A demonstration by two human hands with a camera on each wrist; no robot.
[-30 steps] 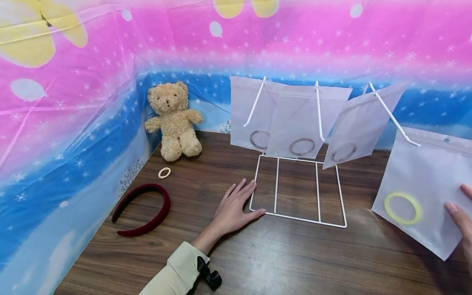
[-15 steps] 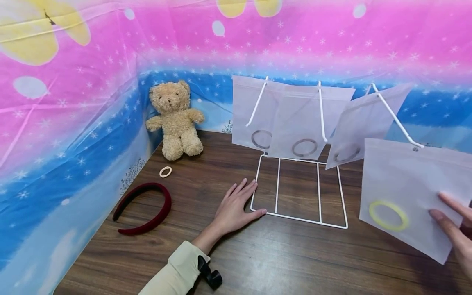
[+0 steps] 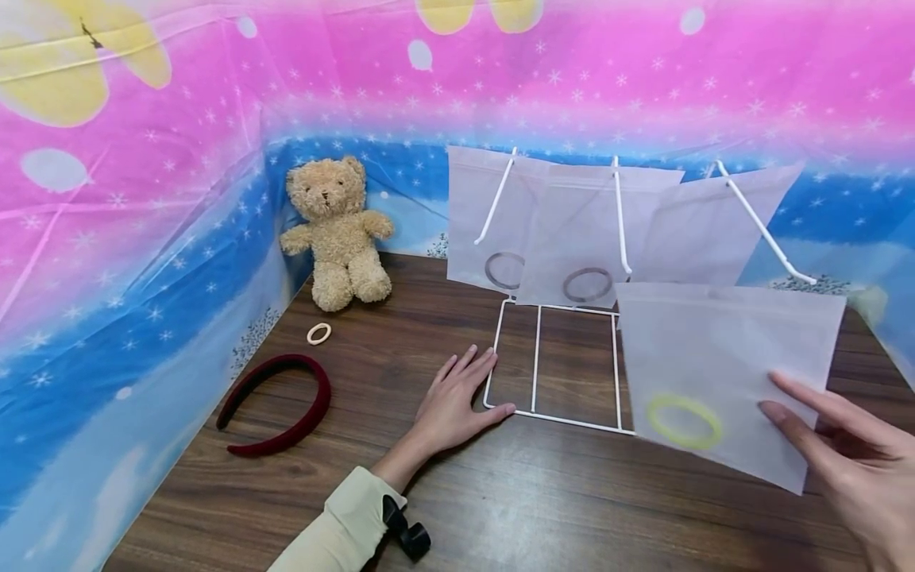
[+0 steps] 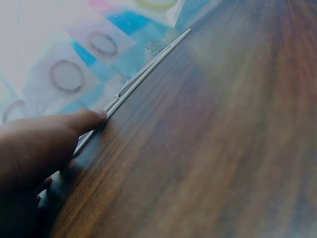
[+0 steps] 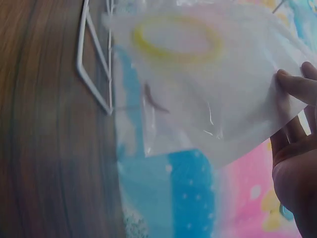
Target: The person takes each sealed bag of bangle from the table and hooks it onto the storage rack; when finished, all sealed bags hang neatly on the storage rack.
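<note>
My right hand [image 3: 851,453] pinches the right edge of a frosted white zip bag [image 3: 729,349], thumb and fingers on either face. A yellow ring [image 3: 685,421] shows through the lower part of that bag; the right wrist view has the same yellow ring [image 5: 176,37] near its top. The bag overlaps the right side of a white wire display rack [image 3: 536,357]. My left hand [image 3: 453,405] lies flat on the table with straight fingers, at the rack's left front corner. In the left wrist view its thumb [image 4: 91,119] presses on the base wire.
Several frosted bags hang on the rack's hooks, among them a middle bag [image 3: 593,230] with a dark ring inside. Left on the wooden table [image 3: 543,508] are a dark red headband [image 3: 314,405], a small cream ring [image 3: 318,334] and a teddy bear [image 3: 339,238]. A patterned cloth [image 3: 357,95] stands behind.
My right hand has carried the bag with the yellow ring leftward, from the far right to in front of the rack's right side. The left hand stays in place.
</note>
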